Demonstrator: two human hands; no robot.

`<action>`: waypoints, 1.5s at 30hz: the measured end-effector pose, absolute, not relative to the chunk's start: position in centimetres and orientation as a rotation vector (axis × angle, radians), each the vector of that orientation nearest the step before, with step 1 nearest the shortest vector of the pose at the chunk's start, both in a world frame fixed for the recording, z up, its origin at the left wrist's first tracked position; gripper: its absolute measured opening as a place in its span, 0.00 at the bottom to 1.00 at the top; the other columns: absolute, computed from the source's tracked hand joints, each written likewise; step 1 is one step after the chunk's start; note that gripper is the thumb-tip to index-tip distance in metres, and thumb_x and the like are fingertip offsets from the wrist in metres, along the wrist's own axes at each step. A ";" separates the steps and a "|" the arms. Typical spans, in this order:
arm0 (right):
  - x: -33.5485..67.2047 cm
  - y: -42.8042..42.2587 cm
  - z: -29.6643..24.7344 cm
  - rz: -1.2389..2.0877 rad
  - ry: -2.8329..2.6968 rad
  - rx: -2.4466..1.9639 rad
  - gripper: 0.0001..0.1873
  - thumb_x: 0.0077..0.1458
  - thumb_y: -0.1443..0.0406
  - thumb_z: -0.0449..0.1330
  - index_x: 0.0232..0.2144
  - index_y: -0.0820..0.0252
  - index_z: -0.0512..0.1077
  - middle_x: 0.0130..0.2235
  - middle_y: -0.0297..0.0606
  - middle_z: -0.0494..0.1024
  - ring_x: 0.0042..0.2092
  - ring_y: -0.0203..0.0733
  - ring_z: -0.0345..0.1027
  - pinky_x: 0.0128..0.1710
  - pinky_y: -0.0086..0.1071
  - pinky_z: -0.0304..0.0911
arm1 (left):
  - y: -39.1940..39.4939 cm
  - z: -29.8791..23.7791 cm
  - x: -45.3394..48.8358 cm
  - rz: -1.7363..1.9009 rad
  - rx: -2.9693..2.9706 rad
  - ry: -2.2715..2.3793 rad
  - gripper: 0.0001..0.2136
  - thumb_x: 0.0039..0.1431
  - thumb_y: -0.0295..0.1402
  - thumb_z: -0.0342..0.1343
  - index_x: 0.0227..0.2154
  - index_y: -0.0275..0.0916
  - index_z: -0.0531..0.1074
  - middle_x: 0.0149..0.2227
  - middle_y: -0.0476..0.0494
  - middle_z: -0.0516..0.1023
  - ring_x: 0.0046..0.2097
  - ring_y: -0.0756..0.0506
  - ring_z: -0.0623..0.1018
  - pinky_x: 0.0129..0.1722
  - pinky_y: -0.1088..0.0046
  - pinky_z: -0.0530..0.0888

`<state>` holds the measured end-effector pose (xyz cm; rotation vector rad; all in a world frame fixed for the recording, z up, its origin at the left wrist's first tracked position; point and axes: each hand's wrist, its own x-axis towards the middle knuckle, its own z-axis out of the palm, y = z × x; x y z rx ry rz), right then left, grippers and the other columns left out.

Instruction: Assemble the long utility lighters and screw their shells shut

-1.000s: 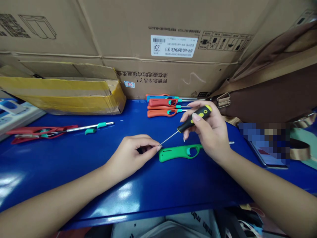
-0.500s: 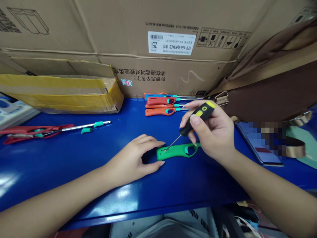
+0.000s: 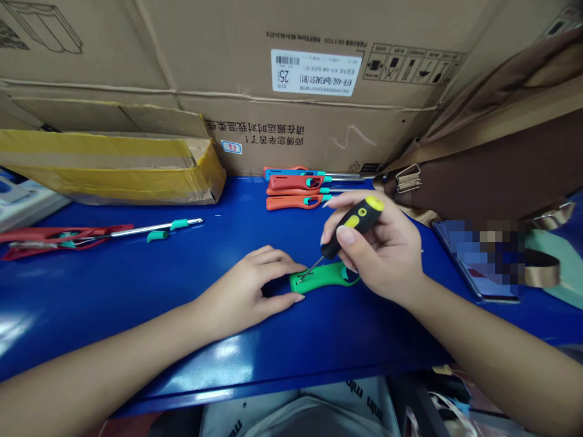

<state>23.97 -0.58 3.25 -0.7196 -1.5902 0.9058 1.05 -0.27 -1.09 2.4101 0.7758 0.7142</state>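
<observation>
A green lighter handle (image 3: 321, 276) lies on the blue table (image 3: 182, 340) in the middle. My left hand (image 3: 255, 285) rests beside its left end, with thumb and fingers curved around that end and touching it. My right hand (image 3: 380, 252) grips a black and yellow screwdriver (image 3: 350, 224). Its thin metal tip points down-left and sits on the green handle near its left end. The right part of the green handle is hidden under my right hand.
Three orange and blue lighters (image 3: 298, 189) lie stacked at the back. A taken-apart red lighter (image 3: 64, 235) with a metal rod (image 3: 155, 227) lies left. Cardboard boxes (image 3: 273, 79) form the back wall, a yellow-taped box (image 3: 109, 167) stands left, a brown bag (image 3: 492, 158) and a phone (image 3: 473, 267) right.
My left hand let go of the screwdriver tip and settled against the green handle's left end. My right hand lowered the screwdriver until its tip reached the handle.
</observation>
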 end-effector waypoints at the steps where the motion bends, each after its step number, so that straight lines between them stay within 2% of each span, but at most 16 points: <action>1: 24.0 -0.6 3.2 0.905 -1.592 -0.724 0.14 0.64 0.55 0.66 0.47 0.51 0.71 0.33 0.32 0.79 0.24 0.32 0.66 0.20 0.27 0.65 | -0.3 -1.1 1.0 0.711 2.415 0.774 0.16 0.65 0.34 0.65 0.54 0.39 0.77 0.48 0.42 0.81 0.50 0.44 0.79 0.53 0.65 0.76; 7: 23.6 -0.7 3.3 0.916 -1.607 -0.681 0.10 0.65 0.59 0.65 0.46 0.52 0.71 0.34 0.33 0.78 0.29 0.34 0.71 0.28 0.29 0.71 | -0.3 -1.1 1.0 0.713 2.423 0.769 0.16 0.65 0.34 0.65 0.54 0.39 0.77 0.48 0.42 0.81 0.50 0.44 0.79 0.52 0.66 0.76; 15: 23.6 -0.9 3.3 0.926 -1.625 -0.708 0.12 0.65 0.58 0.65 0.47 0.52 0.70 0.35 0.35 0.78 0.30 0.36 0.73 0.23 0.28 0.69 | -0.3 -1.1 1.1 0.695 2.422 0.769 0.16 0.66 0.34 0.64 0.55 0.40 0.76 0.48 0.42 0.81 0.49 0.44 0.79 0.51 0.66 0.77; 24: 23.8 -1.0 3.2 0.888 -1.632 -0.718 0.10 0.66 0.57 0.63 0.47 0.51 0.71 0.36 0.36 0.79 0.32 0.38 0.74 0.25 0.31 0.70 | -0.5 -0.8 1.0 0.656 2.419 0.784 0.15 0.67 0.35 0.63 0.55 0.41 0.76 0.49 0.41 0.81 0.51 0.42 0.78 0.53 0.63 0.76; 33: 24.1 -1.0 3.1 0.866 -1.656 -0.710 0.09 0.67 0.58 0.63 0.46 0.52 0.72 0.34 0.35 0.78 0.30 0.35 0.73 0.25 0.29 0.69 | -0.4 -0.6 1.0 0.641 2.442 0.772 0.15 0.68 0.34 0.62 0.55 0.39 0.76 0.49 0.41 0.81 0.51 0.43 0.78 0.53 0.65 0.75; 41: 23.9 -1.1 3.2 0.916 -1.662 -0.715 0.11 0.65 0.58 0.65 0.47 0.52 0.71 0.35 0.35 0.78 0.31 0.37 0.74 0.24 0.29 0.70 | -0.4 -0.7 1.1 0.659 2.431 0.768 0.14 0.67 0.34 0.62 0.54 0.41 0.77 0.48 0.42 0.81 0.49 0.43 0.79 0.52 0.64 0.76; 45: 23.9 -0.9 3.1 0.897 -1.650 -0.720 0.18 0.64 0.60 0.66 0.55 0.47 0.69 0.38 0.34 0.79 0.33 0.39 0.76 0.28 0.32 0.74 | -0.4 -0.7 1.0 0.659 2.441 0.756 0.15 0.67 0.34 0.63 0.54 0.39 0.76 0.48 0.42 0.81 0.50 0.43 0.78 0.53 0.65 0.75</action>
